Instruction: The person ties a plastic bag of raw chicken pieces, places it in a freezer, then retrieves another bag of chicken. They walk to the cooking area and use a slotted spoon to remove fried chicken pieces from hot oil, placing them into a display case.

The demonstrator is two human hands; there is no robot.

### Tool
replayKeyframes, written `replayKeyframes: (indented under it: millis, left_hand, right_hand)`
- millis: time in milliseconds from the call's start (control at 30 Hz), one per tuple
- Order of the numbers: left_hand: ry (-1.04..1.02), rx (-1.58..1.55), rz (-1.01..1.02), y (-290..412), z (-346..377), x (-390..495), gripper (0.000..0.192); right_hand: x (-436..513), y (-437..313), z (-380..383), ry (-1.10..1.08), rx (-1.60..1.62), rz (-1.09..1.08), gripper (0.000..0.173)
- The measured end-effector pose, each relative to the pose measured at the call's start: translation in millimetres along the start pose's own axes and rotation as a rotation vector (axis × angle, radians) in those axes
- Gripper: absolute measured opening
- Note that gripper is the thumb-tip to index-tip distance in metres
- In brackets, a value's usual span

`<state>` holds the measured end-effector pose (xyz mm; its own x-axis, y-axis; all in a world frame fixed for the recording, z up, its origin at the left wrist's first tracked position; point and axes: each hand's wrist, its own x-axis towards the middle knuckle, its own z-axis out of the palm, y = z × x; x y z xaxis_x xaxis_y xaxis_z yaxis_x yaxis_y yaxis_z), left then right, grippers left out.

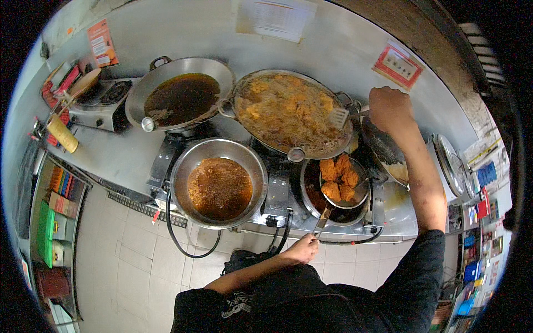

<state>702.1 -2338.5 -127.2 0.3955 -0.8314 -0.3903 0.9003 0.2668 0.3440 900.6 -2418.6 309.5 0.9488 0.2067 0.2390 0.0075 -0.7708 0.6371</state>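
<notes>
My left hand (pixel 305 249) grips the handle of a strainer (pixel 331 204) that holds several fried, orange-brown pieces (pixel 339 178). Beneath the strainer is a metal pot (pixel 310 204) with dark liquid inside. My right hand (pixel 391 109) is closed around the handle of a slotted metal turner (pixel 339 117), whose blade rests at the right side of a large wok (pixel 237 114). Bubbling oil fills that wok, with battered pieces (pixel 297 104) frying in it. A dial thermometer (pixel 296 154) is at its front rim.
A second wok (pixel 135 104) with dark oil stands at the back left. In front of it, a steel bowl (pixel 178 183) contains brownish, foamy liquid. A dark pan (pixel 381 139) leans by my right forearm. Black cables (pixel 168 227) hang off the counter's front edge. A portable gas stove (pixel 98 114) sits far left.
</notes>
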Motion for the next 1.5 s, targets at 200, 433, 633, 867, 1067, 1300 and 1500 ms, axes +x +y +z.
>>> replayKeyframes:
  millis: [200,433,633,867,1067,1300,1500]
  left_hand:
    - [-0.014,-0.023,0.060,-5,-4,-2,0.025]
    - [0.152,0.363,0.129,6,19,-17,0.032]
    - [0.135,0.486,0.230,15,34,-37,0.033]
    - [0.209,0.530,0.234,7,27,-26,0.029]
    - [0.002,0.051,0.032,-2,-2,-3,0.025]
    - [-0.187,-0.384,-0.111,-7,-18,11,0.031]
    - [0.016,0.139,0.167,-4,0,-4,0.031]
  right_hand:
    - [29,22,31,-0.387,0.063,-0.112,0.027]
    - [14,-30,142,-0.404,0.469,-0.271,0.036]
    - [10,-102,207,-0.179,0.574,-0.184,0.027]
    - [23,-87,199,-0.076,0.536,-0.193,0.028]
    - [10,-75,185,-0.005,0.478,-0.228,0.029]
    - [-12,-53,168,0.092,0.448,-0.262,0.024]
    - [-21,-21,144,-0.063,0.301,-0.270,0.028]
